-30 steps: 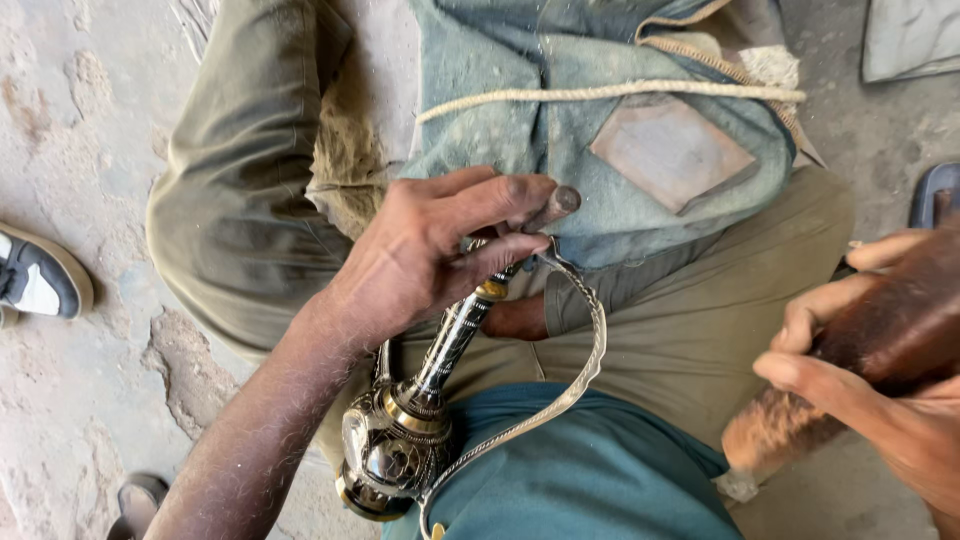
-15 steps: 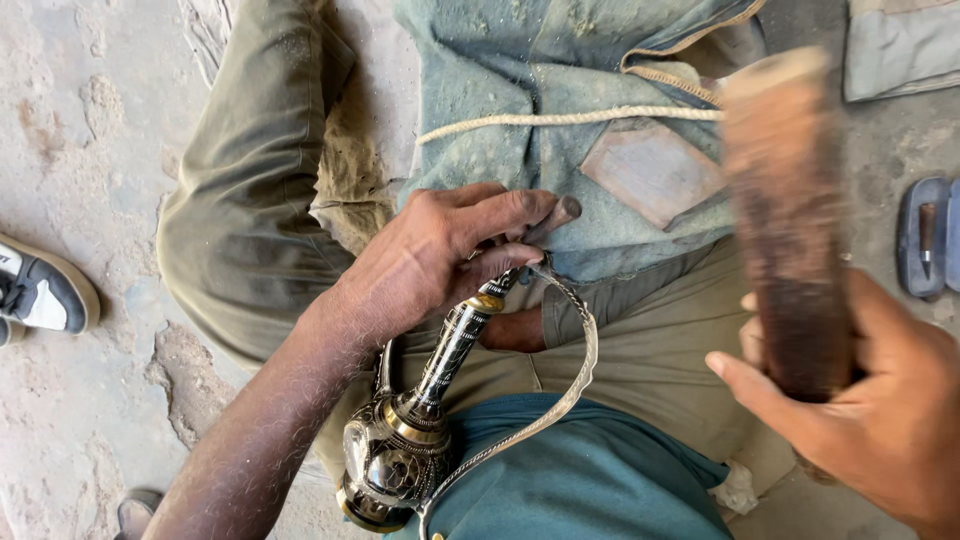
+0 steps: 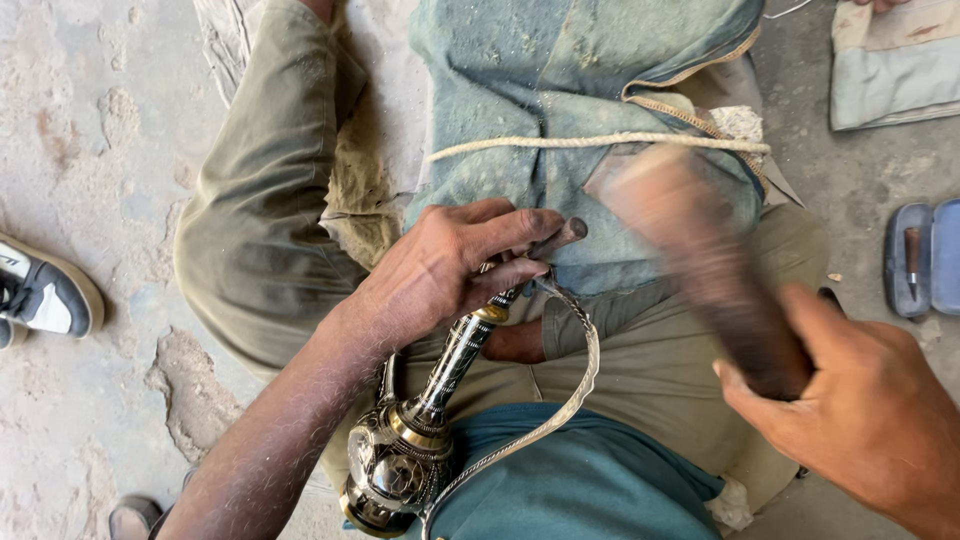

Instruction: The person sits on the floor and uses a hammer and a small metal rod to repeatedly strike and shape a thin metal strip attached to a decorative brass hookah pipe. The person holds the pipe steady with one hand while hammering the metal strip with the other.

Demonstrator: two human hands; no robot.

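Work in hand: a person sits on the floor [image 3: 90,130] with a metal vessel [image 3: 400,465] across the lap, and a small dark punch [image 3: 558,238] is set against cloth-covered padding over the knees.
Left hand: the left hand [image 3: 450,275] is closed around the upper end of the vessel's slim neck, fingers curled, with the punch pinched between thumb and forefinger so that its tip points away from the body.
Right hand: the right hand [image 3: 865,420] is wrapped tight around the lower end of a wooden mallet [image 3: 700,260]; the mallet's head is blurred, so it appears to be swinging.
Stage, as a judgement: striking seems under way. The vessel's round body already shows dark-and-bright patterning, but how much of the neck is worked cannot be told, since the left hand covers it.
Left to do: cannot tell from this view.
Vessel position: round body low near the waist, neck slanting up and to the right into the left hand; a pale strap [image 3: 580,385] loops beside it.
Mallet to punch: the mallet head is just right of the punch tip, near but apart.
Padding: dusty blue cloth [image 3: 560,70] bound by a pale cord [image 3: 600,140].
Around: a shoe [image 3: 45,295] at the left edge, a small open case [image 3: 925,255] at the right.
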